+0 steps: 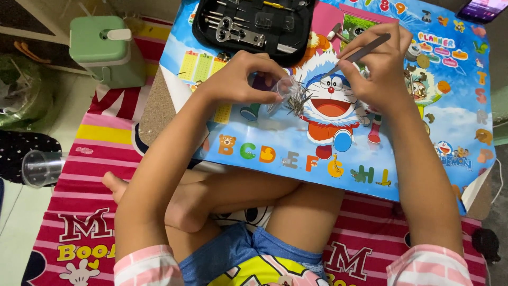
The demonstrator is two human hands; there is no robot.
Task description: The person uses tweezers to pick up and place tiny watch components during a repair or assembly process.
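Note:
My left hand (241, 74) holds a small clear plastic bag (283, 87) tipped on its side, with several thin metal pins (297, 99) spilling from its mouth onto the colourful cartoon table top (317, 153). My right hand (378, 63) grips a pair of metal tweezers (360, 53), their tip pointing down-left toward the pins. Both hands hover just above the table, close together over the cartoon cat picture.
An open black tool case (254, 24) with metal tools lies at the table's far edge. Small round parts (420, 61) sit to the right of my right hand. A green container (106, 47) and a clear plastic cup (39, 168) stand on the floor at left. A phone (484, 9) lies top right.

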